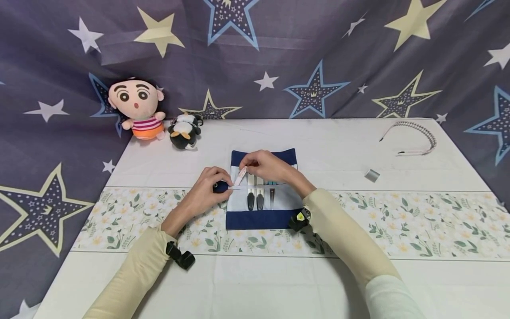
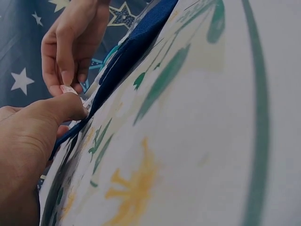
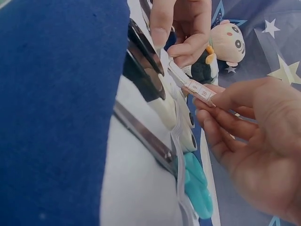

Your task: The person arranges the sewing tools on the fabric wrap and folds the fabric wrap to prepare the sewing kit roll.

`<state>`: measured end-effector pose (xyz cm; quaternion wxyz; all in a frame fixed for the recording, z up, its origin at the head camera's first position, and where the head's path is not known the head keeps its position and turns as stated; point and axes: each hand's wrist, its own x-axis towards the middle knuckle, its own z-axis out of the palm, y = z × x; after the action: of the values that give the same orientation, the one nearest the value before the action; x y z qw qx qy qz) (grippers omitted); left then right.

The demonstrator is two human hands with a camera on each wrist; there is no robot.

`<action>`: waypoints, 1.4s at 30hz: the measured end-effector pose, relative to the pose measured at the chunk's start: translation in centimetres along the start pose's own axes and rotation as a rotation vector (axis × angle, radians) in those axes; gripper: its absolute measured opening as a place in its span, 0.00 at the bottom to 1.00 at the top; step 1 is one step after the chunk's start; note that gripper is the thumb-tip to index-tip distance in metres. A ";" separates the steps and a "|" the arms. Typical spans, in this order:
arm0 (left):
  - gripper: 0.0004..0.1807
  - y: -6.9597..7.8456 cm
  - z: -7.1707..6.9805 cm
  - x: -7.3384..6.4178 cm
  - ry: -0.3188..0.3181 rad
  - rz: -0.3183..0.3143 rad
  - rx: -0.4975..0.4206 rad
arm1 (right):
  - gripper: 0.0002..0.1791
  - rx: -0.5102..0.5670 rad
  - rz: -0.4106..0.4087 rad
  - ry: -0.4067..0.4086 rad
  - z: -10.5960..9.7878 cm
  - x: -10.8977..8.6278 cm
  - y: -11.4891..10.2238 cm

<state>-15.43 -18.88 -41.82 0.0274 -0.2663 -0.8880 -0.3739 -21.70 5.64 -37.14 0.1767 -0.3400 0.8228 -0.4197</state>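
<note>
A navy and pale cloth tool pouch (image 1: 256, 220) lies unfolded on the table. My right hand (image 1: 264, 166) pinches a folded measuring tape (image 3: 201, 90) with printed numbers, whose lower end is at the pouch's left pocket. At the pouch's left edge, my left hand (image 1: 207, 188) pinches the cloth by the pocket opening between thumb and fingers. Two black-and-white tools (image 1: 255, 200) sit side by side in the pocket right of the tape. Beside them is a pair of scissors (image 3: 194, 183) with teal handles, blades down in the pocket.
At the back left sit a plush doll (image 1: 142, 110) and a small black-and-white plush toy (image 1: 184, 132). A grey spool-like cylinder (image 1: 372, 175) lies to the right, with a headband (image 1: 424, 133) behind it. A floral strip (image 1: 402, 221) crosses the white table.
</note>
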 end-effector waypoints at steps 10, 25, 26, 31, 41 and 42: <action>0.03 -0.2 0.0 -0.1 0.005 0.002 -0.012 | 0.11 -0.029 -0.014 -0.022 0.1 0.7 -0.5; 0.04 -0.4 0.0 -0.2 0.012 0.032 0.003 | 0.09 -0.048 -0.042 -0.022 0.6 1.1 -0.5; 0.04 -0.4 0.0 -0.2 0.012 0.035 0.003 | 0.10 -0.050 -0.042 -0.023 0.7 1.1 -0.5; 0.04 -0.4 0.1 -0.2 0.011 0.026 0.004 | 0.11 -0.052 -0.040 -0.027 1.0 1.4 -0.4; 0.06 -0.4 0.1 -0.3 0.002 -0.049 0.007 | 0.11 -0.175 -0.020 0.036 1.6 1.6 -0.1; 0.06 -0.4 0.1 -0.2 -0.001 -0.053 0.006 | 0.11 -0.194 -0.013 0.047 1.6 1.6 0.0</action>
<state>-15.42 -19.19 -42.19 0.0177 -0.2425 -0.8960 -0.3716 -21.92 3.56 -38.05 0.1211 -0.3508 0.8612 -0.3472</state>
